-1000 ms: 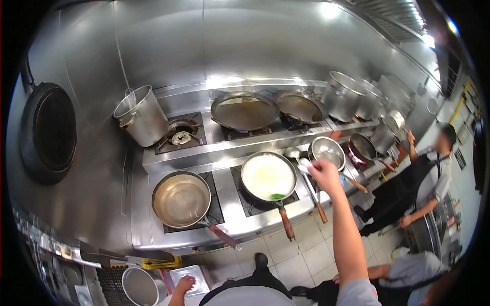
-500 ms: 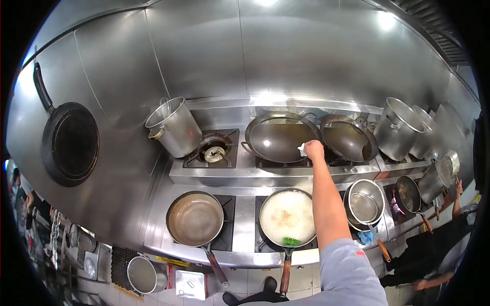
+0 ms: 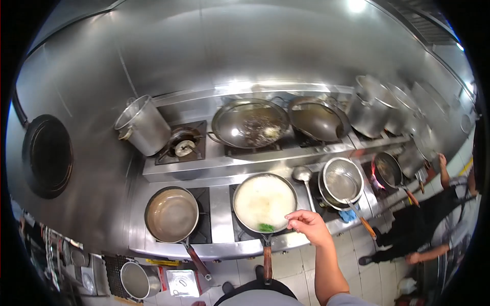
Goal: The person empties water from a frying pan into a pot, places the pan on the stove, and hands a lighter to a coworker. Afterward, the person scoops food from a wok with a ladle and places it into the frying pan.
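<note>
My right hand (image 3: 309,225) is just right of the rim of the frying pan (image 3: 246,223) on the front stove. Its fingers are loosely bent and apart, with nothing seen between them. Pale, foamy liquid (image 3: 265,198) fills the pan, and a green leafy piece (image 3: 265,227) lies at its near edge. In the large wok (image 3: 224,120) behind, dark oil bubbles around a pale lump (image 3: 271,133). A ladle (image 3: 302,174) rests on the counter beyond my right hand. A small patch at the bottom edge may be my left hand (image 3: 198,303); no fingers can be made out.
An empty deep pan (image 3: 173,217) stands left of the foamy one. A strainer (image 3: 343,179) sits over a pot at right. Behind are a second wok (image 3: 319,120) and tall pots (image 3: 371,115). A co-worker's arm (image 3: 443,173) is far right, near a pan with flame (image 3: 376,181).
My right hand has drawn back from the large wok to beside the foamy pan. The white piece it held is gone from it, and the wok's oil now bubbles around a pale lump.
</note>
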`<state>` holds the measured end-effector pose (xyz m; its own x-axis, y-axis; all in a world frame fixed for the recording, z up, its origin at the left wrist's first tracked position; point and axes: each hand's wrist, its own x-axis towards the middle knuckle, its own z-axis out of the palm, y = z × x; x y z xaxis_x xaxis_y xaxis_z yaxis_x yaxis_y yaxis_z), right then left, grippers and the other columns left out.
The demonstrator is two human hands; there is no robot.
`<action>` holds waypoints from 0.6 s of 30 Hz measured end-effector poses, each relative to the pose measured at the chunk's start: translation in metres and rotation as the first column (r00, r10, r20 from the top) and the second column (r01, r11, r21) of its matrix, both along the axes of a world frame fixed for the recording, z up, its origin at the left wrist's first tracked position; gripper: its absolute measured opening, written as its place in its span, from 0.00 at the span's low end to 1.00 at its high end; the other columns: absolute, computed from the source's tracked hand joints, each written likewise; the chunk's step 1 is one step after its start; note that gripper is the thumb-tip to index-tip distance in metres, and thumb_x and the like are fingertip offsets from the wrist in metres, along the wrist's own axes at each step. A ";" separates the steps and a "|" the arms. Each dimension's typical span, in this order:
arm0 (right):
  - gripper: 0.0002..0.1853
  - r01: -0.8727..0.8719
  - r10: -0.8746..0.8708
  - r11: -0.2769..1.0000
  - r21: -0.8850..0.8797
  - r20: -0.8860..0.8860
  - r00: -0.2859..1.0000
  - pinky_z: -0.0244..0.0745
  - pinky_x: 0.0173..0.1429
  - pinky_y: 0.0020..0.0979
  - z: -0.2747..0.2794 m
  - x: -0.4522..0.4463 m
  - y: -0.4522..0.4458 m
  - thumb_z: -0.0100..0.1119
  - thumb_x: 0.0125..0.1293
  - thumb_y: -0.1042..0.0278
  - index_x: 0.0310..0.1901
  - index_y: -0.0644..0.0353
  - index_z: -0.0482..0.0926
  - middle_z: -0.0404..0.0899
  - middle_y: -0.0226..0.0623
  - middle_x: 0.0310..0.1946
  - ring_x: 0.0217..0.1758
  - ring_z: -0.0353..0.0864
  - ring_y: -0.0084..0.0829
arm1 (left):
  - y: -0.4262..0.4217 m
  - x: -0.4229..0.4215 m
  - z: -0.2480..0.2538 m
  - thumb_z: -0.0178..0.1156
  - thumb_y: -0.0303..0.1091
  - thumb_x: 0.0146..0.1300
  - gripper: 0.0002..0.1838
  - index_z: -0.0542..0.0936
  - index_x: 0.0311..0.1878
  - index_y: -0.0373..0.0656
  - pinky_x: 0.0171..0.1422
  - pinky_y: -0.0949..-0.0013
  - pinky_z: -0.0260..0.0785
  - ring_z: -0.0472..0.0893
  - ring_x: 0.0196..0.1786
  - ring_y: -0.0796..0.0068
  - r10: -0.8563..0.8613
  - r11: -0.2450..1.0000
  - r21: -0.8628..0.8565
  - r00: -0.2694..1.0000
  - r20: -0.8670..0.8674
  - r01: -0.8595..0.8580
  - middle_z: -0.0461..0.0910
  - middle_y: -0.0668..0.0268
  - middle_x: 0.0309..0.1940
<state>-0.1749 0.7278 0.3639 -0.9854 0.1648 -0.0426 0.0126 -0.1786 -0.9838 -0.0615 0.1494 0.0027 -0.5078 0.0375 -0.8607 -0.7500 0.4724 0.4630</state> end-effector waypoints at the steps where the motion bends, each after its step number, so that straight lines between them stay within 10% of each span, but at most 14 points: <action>1: 0.10 0.034 -0.035 0.999 0.037 0.033 0.999 0.66 0.35 0.16 0.000 0.013 -0.001 0.56 0.60 0.74 0.44 0.62 0.77 0.79 0.28 0.31 0.33 0.75 0.16 | 0.001 -0.026 -0.012 0.52 0.31 0.58 0.12 0.71 0.44 0.38 0.23 0.68 0.73 0.78 0.23 0.68 0.009 0.995 0.096 1.000 0.029 -0.011 0.78 0.58 0.32; 13: 0.09 0.631 -0.623 0.776 -0.002 0.154 0.767 0.58 0.25 0.16 -0.057 0.177 -0.057 0.57 0.61 0.66 0.42 0.58 0.77 0.76 0.25 0.26 0.21 0.64 0.13 | 0.071 -0.153 -0.041 0.53 0.36 0.57 0.08 0.76 0.34 0.41 0.24 0.66 0.71 0.77 0.22 0.68 -0.514 0.828 0.161 0.842 -0.166 0.537 0.78 0.61 0.25; 14: 0.09 0.675 -0.671 0.738 0.018 0.129 0.730 0.58 0.25 0.16 -0.072 0.193 -0.059 0.57 0.61 0.66 0.42 0.58 0.77 0.76 0.25 0.26 0.21 0.64 0.13 | 0.061 -0.163 -0.069 0.53 0.38 0.56 0.09 0.76 0.31 0.42 0.27 0.63 0.71 0.77 0.25 0.65 -0.745 0.573 0.059 0.550 -0.378 0.817 0.78 0.59 0.26; 15: 0.10 0.748 -0.742 0.662 0.048 0.184 0.645 0.59 0.25 0.16 -0.087 0.208 -0.059 0.57 0.61 0.66 0.42 0.58 0.77 0.76 0.25 0.27 0.21 0.65 0.13 | 0.054 -0.173 -0.097 0.54 0.39 0.54 0.10 0.77 0.29 0.42 0.30 0.59 0.71 0.78 0.28 0.62 -0.770 0.129 -0.348 -0.127 -0.626 0.929 0.78 0.56 0.27; 16: 0.10 0.809 -0.797 0.583 0.071 0.245 0.553 0.59 0.24 0.16 -0.101 0.221 -0.058 0.57 0.61 0.65 0.42 0.59 0.76 0.76 0.26 0.27 0.22 0.65 0.14 | 0.056 -0.183 -0.107 0.54 0.41 0.53 0.11 0.78 0.27 0.43 0.34 0.56 0.71 0.78 0.31 0.58 -0.587 -0.032 -0.653 -0.543 -0.601 0.757 0.78 0.53 0.28; 17: 0.10 0.837 -0.826 0.543 0.072 0.228 0.516 0.59 0.24 0.16 -0.111 0.232 -0.055 0.57 0.61 0.65 0.42 0.59 0.76 0.76 0.26 0.27 0.22 0.65 0.14 | 0.066 -0.186 -0.103 0.54 0.41 0.53 0.11 0.78 0.27 0.43 0.34 0.56 0.71 0.78 0.31 0.58 -0.551 -0.059 -0.660 -0.576 -0.604 0.749 0.78 0.53 0.28; 18: 0.10 0.876 -0.867 0.473 0.095 0.226 0.444 0.60 0.24 0.16 -0.124 0.242 -0.056 0.57 0.61 0.65 0.42 0.59 0.76 0.76 0.26 0.28 0.22 0.65 0.14 | 0.061 -0.176 -0.089 0.51 0.42 0.57 0.15 0.75 0.38 0.40 0.42 0.56 0.69 0.77 0.39 0.53 -0.792 -0.019 -0.499 -0.317 -0.521 0.866 0.77 0.51 0.36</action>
